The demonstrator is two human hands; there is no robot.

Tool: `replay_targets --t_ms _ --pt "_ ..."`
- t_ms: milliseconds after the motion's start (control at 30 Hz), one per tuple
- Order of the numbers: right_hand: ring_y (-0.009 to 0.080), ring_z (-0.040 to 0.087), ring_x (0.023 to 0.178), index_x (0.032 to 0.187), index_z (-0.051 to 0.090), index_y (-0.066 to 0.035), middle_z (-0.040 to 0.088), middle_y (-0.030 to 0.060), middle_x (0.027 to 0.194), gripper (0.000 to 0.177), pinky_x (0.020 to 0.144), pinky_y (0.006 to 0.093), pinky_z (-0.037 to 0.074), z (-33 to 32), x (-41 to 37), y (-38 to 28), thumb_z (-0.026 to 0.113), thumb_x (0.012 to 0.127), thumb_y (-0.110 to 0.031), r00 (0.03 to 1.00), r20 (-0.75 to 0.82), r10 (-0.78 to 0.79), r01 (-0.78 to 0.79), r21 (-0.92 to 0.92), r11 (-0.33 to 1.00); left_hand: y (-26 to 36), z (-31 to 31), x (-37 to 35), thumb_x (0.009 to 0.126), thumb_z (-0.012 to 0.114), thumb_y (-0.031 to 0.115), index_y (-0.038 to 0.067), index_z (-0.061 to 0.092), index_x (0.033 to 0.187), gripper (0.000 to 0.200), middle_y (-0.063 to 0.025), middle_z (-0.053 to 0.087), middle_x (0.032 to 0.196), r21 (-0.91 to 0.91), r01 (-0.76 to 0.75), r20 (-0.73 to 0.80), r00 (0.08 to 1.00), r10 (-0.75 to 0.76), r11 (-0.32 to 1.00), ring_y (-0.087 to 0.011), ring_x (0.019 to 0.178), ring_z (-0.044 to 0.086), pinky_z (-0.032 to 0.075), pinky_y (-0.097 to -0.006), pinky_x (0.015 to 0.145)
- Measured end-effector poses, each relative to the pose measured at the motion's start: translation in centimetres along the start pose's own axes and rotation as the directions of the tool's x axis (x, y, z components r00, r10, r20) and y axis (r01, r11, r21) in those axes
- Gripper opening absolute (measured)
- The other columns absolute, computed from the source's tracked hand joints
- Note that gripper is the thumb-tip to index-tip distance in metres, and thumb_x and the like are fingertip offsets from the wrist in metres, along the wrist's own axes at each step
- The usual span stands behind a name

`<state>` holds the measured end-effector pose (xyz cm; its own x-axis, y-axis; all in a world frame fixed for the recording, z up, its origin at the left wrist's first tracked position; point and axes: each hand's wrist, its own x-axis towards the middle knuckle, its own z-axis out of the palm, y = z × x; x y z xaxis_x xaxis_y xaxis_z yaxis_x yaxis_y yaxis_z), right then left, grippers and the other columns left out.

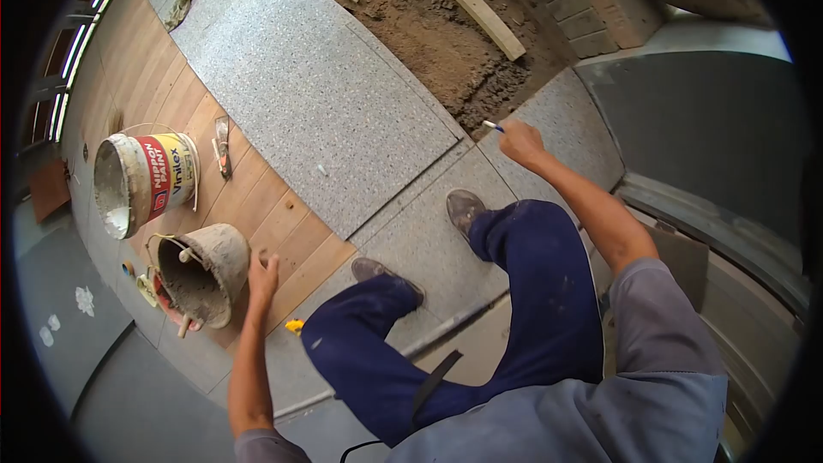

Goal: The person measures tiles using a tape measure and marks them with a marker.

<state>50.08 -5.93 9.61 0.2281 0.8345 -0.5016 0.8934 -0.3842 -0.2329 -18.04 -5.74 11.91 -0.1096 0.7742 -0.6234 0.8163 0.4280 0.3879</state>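
Observation:
In my right hand (pixel 523 144) is a slim white-and-blue pen (pixel 493 126), its end pointing left over the corner where the grey speckled tile meets the bare soil. The fist is closed around it. My left hand (pixel 264 273) hangs beside a mortar-caked bucket (pixel 225 261), close to its outer wall, with fingers slightly apart and nothing visible in them. That bucket leans with its mouth facing left, grey mortar inside. A large speckled tile (pixel 291 94) stretches from my feet toward the upper left.
A white paint bucket (pixel 171 176) stands at the left, near a scraper (pixel 223 150) on wood-look tiles (pixel 266 223). A wooden batten (pixel 476 13) lies on brown soil (pixel 411 43). Stacked blocks (pixel 591 13) are at the upper right. Something yellow (pixel 294 326) lies by my leg.

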Motion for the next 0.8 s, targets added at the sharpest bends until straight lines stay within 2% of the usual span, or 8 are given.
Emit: replay_targets --t_ms 67,100,133,200,300,367,533,800 --pt "0.0484 0.066 0.091 0.092 0.069 0.0 0.069 0.0275 0.092 0.028 0.08 0.0575 0.05 -3.9 -5.7 2.8 0.056 0.091 -0.025 0.992 0.04 0.117 -0.116 -0.013 0.993 -4.7 -0.8 -7.1 0.092 0.069 0.022 0.004 0.059 0.126 0.04 -0.015 0.065 0.084 0.01 -0.006 -0.009 1.0 0.007 1.0 -0.0224 0.075 0.065 0.052 -0.0381 0.07" --pt "0.0485 0.066 0.09 0.091 0.07 0.0 0.069 0.0275 0.092 0.029 0.079 0.0575 0.051 -5.6 -8.9 4.2 0.057 0.091 -0.026 0.982 0.058 0.179 -0.179 -0.016 0.984 -0.3 -2.8 -13.0 0.092 0.068 0.022 0.003 0.058 0.126 0.04 -0.0126 0.065 0.084 -0.044 0.016 0.012 1.0 -0.015 0.999 -0.0202 0.067 0.063 0.051 -0.0347 0.063" --pt "0.0479 0.067 0.092 0.092 0.07 0.0 0.07 0.0272 0.094 0.029 0.08 0.0569 0.052 -7.3 -11.9 5.6 0.057 0.091 -0.026 0.97 0.081 0.229 -0.229 0.0 0.973 -3.2 -3.1 -16.4 0.094 0.066 0.027 0.006 0.054 0.13 0.043 -0.0055 0.062 0.089 -0.158 0.223 0.143 0.969 -0.201 0.962 -0.0133 0.07 0.06 0.051 -0.0303 0.05" --pt "0.047 0.068 0.094 0.094 0.071 0.0 0.07 0.027 0.098 0.03 0.081 0.056 0.052 -9.4 -17.9 9.3 0.056 0.093 -0.027 0.944 0.134 0.303 -0.307 0.017 0.951 -2.4 -5.4 -24.5 0.094 0.066 0.028 0.007 0.054 0.124 0.038 -0.0049 0.059 0.086 -0.189 0.496 0.281 0.854 -0.437 0.847 -0.0167 0.072 0.059 0.057 -0.0406 0.058" --pt "0.0458 0.068 0.097 0.099 0.072 0.0 0.071 0.0275 0.101 0.031 0.083 0.055 0.053 -13.2 -26.0 11.8 0.058 0.094 -0.027 0.889 0.223 0.401 -0.423 0.058 0.904 -0.1 -8.2 -35.7 0.094 0.064 0.029 0.006 0.057 0.112 0.03 -0.0057 0.06 0.082 -0.311 0.67 0.363 0.739 -0.567 0.675 -0.0212 0.072 0.06 0.058 -0.0434 0.058" --pt "0.0454 0.068 0.098 0.103 0.072 0.0 0.071 0.0278 0.102 0.03 0.084 0.0543 0.053 -16.9 -29.4 11.3 0.058 0.094 -0.025 0.838 0.265 0.476 -0.51 0.075 0.857 1.2 -9.2 -40.4 0.093 0.064 0.032 0.004 0.057 0.116 0.037 -0.0105 0.062 0.091 -0.36 0.69 0.434 0.72 -0.541 0.628 -0.0231 0.082 0.063 0.059 -0.0459 0.061" --pt "0.0461 0.068 0.097 0.105 0.071 0.003 0.07 0.0286 0.103 0.032 0.083 0.0532 0.053 -23.9 -29.4 8.7 0.059 0.094 -0.024 0.876 0.25 0.414 -0.459 0.165 0.873 10.2 -11.7 -44.2 0.095 0.063 0.033 0.003 0.052 0.128 0.047 -0.0168 0.062 0.107 -0.485 0.677 0.396 0.734 -0.552 0.553 -0.0278 0.089 0.066 0.06 -0.0463 0.067" --pt "0.0466 0.068 0.096 0.097 0.072 0.002 0.07 0.0281 0.097 0.031 0.083 0.0544 0.052 -36.6 -22.7 -0.2 0.06 0.093 -0.027 0.914 -0.132 0.384 -0.328 0.317 0.89 16.7 -16.9 -38.2 0.096 0.063 0.037 0.006 0.058 0.122 0.041 -0.0112 0.064 0.103 -0.624 0.469 0.316 0.883 -0.347 0.625 -0.0239 0.088 0.066 0.057 -0.0421 0.071"
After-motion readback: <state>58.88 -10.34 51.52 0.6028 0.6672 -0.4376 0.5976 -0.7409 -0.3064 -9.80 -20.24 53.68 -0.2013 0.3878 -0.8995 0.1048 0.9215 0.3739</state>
